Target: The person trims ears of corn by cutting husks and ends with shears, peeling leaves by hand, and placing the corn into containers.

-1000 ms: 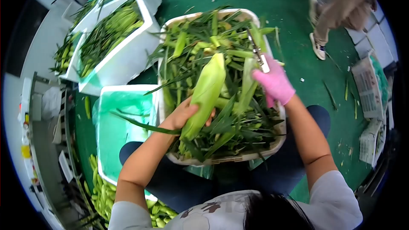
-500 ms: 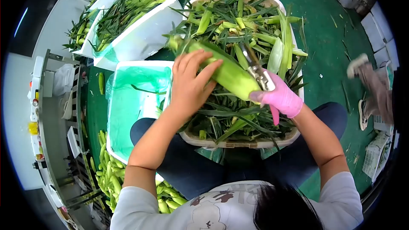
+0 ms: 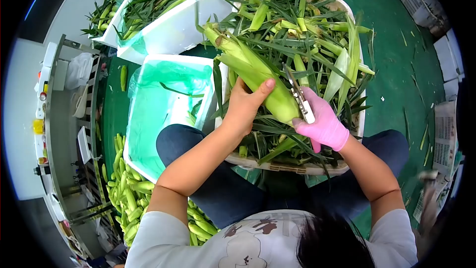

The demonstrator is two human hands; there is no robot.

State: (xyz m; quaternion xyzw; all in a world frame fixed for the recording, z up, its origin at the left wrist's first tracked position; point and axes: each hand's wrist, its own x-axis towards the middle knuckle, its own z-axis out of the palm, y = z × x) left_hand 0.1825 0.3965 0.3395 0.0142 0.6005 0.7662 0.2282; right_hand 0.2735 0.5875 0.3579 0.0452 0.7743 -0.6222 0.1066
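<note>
the left hand (image 3: 244, 105) has its fingers wrapped around a green ear of corn (image 3: 252, 65), over a tub (image 3: 290, 167) full of husks (image 3: 260, 17). the right hand (image 3: 322, 123), in a pink glove (image 3: 331, 130), grips silver shears (image 3: 300, 98) beside the corn's lower end.

We see a green floor (image 3: 394, 69) strewn on our right with thin leaf scraps (image 3: 425, 136) and a small white fleck (image 3: 382, 98). On our left, a heap of green ears (image 3: 130, 199) lies on it; farther forward, a single ear (image 3: 123, 78) lies near a green-lined white box (image 3: 153, 119).
</note>
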